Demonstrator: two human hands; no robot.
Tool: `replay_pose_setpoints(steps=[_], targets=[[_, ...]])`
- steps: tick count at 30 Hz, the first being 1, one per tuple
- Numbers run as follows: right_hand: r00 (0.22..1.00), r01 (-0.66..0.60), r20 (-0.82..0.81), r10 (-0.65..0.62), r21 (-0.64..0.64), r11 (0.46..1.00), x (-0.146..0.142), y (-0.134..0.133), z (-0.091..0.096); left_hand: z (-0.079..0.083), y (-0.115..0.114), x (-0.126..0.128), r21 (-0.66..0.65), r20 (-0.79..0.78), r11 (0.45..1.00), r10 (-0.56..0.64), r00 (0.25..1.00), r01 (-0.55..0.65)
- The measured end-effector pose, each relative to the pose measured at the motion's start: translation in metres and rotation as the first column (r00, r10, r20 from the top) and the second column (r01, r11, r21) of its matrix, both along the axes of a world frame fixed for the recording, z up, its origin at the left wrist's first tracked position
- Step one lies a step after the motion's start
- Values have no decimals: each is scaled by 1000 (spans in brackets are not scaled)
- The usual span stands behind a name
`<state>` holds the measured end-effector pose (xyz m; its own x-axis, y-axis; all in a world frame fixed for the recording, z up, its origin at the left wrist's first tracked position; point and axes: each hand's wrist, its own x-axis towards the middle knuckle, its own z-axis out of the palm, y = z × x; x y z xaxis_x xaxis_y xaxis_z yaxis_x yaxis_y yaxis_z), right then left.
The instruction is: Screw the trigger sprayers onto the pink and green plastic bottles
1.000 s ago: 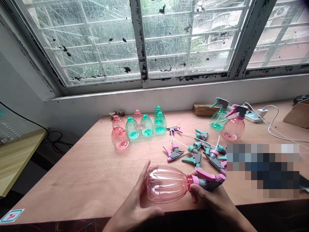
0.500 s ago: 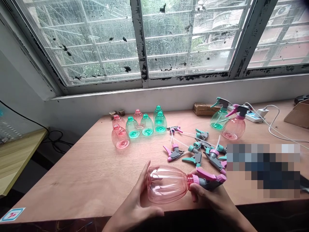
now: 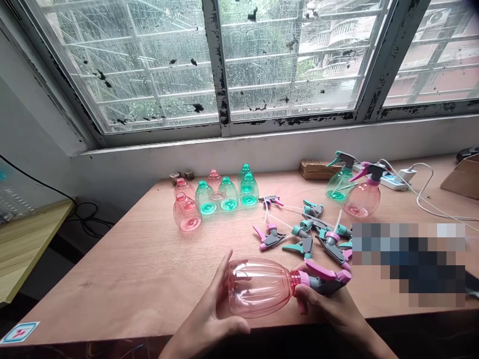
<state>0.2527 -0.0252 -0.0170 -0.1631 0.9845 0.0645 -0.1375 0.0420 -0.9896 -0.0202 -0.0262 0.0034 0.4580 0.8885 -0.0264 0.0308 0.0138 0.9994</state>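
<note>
A clear pink spray bottle [image 3: 260, 288] lies sideways in the air over the table's front edge. Its pink and grey trigger head [image 3: 327, 277] sits on the neck at the right. My right hand [image 3: 329, 304] grips it around the collar, thumb and fingers closed there. At the bottle's base, my left hand [image 3: 209, 314] is cupped with its fingers stretched out and thumb apart, near or lightly touching the base. Beyond the bottle lies a pile of loose trigger heads [image 3: 305, 239] in pink, teal and grey, with thin white tubes.
Headless green bottles [image 3: 228, 194] and pink bottles [image 3: 187, 212] stand at the back left. Farther right stand a green spray bottle [image 3: 340, 183] and a pink one [image 3: 362, 198], both with heads. A power strip [image 3: 396, 182], white cable and cardboard box [image 3: 462, 177] are at the right.
Almost nothing differs. My left thumb has shifted slightly left, away from the bottle; my right hand keeps its grip on the collar.
</note>
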Motion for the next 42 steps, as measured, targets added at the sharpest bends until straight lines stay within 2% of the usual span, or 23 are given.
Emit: replay_pose_setpoints(steps=[3, 7, 9, 15, 22, 25, 29, 37, 42], targets=[[1000, -13, 14, 13, 11, 1000, 1, 1, 0, -2, 1, -2, -6, -16, 1000, -17, 1000, 17], [1000, -16, 5, 16, 27, 1000, 1, 2, -1, -2, 0, 0, 125, -106, 992, 11, 994, 3], [1000, -13, -6, 13, 21, 1000, 1, 2, -1, -1, 0, 1, 148, -113, 989, 23, 993, -6], [1000, -12, 0, 12, 19, 1000, 0, 1, -1, 1, -1, 0, 9, -5, 1000, -3, 1000, 3], [1000, -1, -28, 1, 13, 1000, 0, 1, -2, -3, 1, 1, 159, -119, 987, 52, 992, -32], [1000, 8, -22, -7, 22, 1000, -1, 0, 1, -2, 1, 2, 131, -108, 991, 49, 993, -35], [1000, 3, 2, -3, 23, 1000, -1, 0, 3, -1, 0, 0, 27, -14, 999, 45, 999, -45], [1000, 17, -3, -17, 21, 1000, -2, 0, 3, 1, 0, 4, 130, -73, 990, 64, 995, -54], [999, 12, -32, -12, 5, 1000, -3, -1, 4, 4, -1, 2, 34, -17, 999, 42, 999, -41]])
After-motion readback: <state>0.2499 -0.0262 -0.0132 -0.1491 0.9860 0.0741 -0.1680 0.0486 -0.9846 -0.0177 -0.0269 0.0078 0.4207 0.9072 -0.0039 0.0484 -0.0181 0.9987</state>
